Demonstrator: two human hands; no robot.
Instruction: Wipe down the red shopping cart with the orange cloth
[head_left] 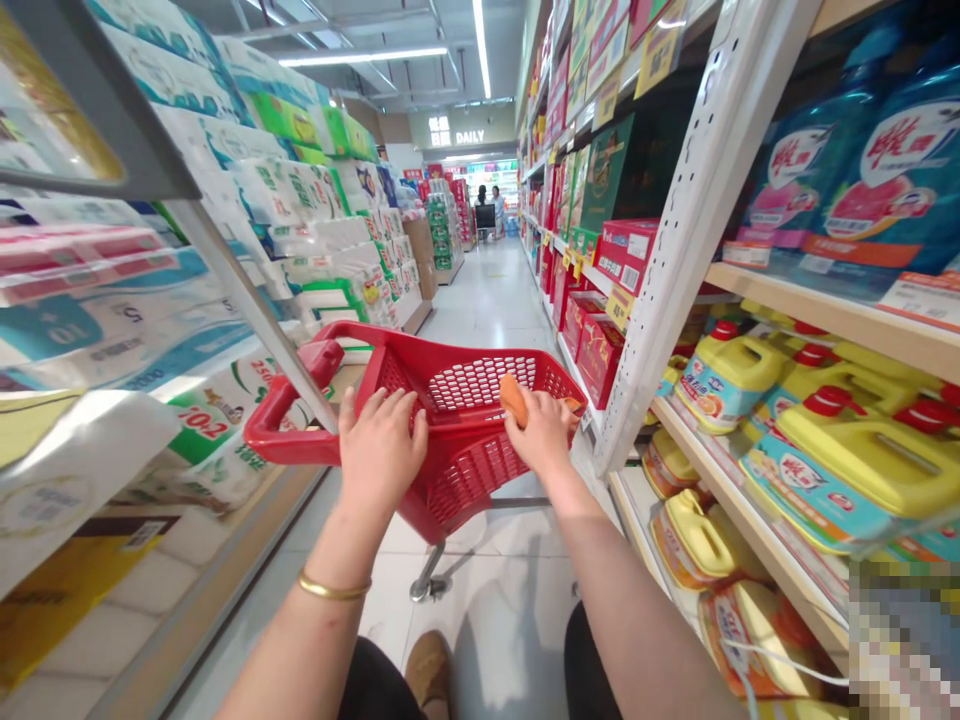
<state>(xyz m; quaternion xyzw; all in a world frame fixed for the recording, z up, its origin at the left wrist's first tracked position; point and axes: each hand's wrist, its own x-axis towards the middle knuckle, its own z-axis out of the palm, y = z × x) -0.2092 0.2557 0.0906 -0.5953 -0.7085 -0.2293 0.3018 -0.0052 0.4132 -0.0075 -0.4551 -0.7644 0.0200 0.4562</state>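
Observation:
A red plastic shopping cart (465, 385) with a perforated basket stands in front of me, turned sideways in the aisle. My left hand (381, 440) is closed over its near rim beside the red push handle (292, 447), and a gold bangle (334, 588) circles that wrist. In my right hand (546, 432) is an orange cloth (514, 400), pressed at the rim toward the basket's right end. The fingertips of both hands are partly hidden behind the rim.
Stacked tissue packs (307, 190) line the left, with a grey-framed sign on a metal pole (247, 300) close by. A white shelf post (675, 230) and yellow detergent jugs (840, 465) stand on the right. Tiled floor (491, 290) runs ahead toward two people in the distance.

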